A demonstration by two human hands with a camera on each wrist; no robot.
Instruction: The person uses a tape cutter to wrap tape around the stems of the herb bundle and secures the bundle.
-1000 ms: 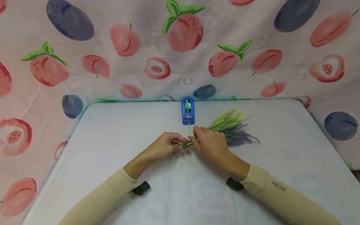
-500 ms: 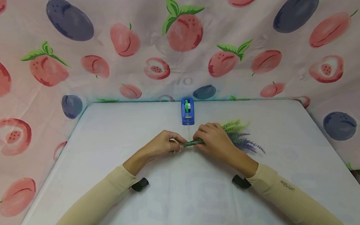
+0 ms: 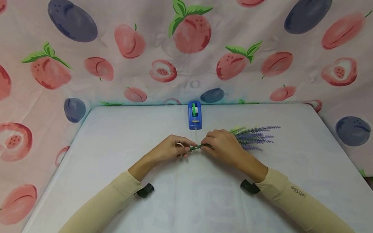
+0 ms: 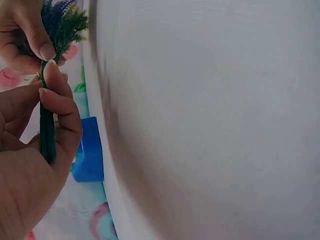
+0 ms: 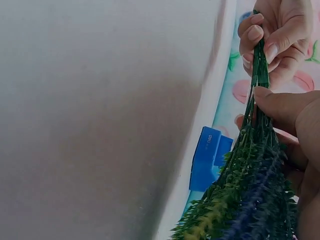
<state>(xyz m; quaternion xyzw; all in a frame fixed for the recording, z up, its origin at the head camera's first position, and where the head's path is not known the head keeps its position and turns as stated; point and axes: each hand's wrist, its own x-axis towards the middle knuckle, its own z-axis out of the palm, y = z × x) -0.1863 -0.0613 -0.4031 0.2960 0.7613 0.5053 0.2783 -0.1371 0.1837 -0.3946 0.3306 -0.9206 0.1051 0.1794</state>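
A bunch of artificial lavender [image 3: 256, 137] with purple and yellow-green heads points right in the head view. My right hand [image 3: 223, 146] grips its green stems just below the heads. The fingers of my left hand [image 3: 172, 147] pinch the stem ends, and a short length of stem [image 3: 195, 148] shows between the hands. In the left wrist view the stems [image 4: 47, 132] lie against the curled left fingers. The right wrist view shows the right thumb pressed on the stems [image 5: 260, 70], with the heads [image 5: 250, 190] spreading below it.
A blue tape dispenser [image 3: 195, 124] with a green-cored roll stands at the middle of the back edge of the white table [image 3: 127, 122], a clear strip of tape reaching from it toward the hands. Behind hangs a fruit-print cloth [image 3: 108, 40].
The bunch has rotated, so purple heads now face up where yellow-green ones were. The right hand has shifted slightly right from a second ago; the left hand has barely moved.
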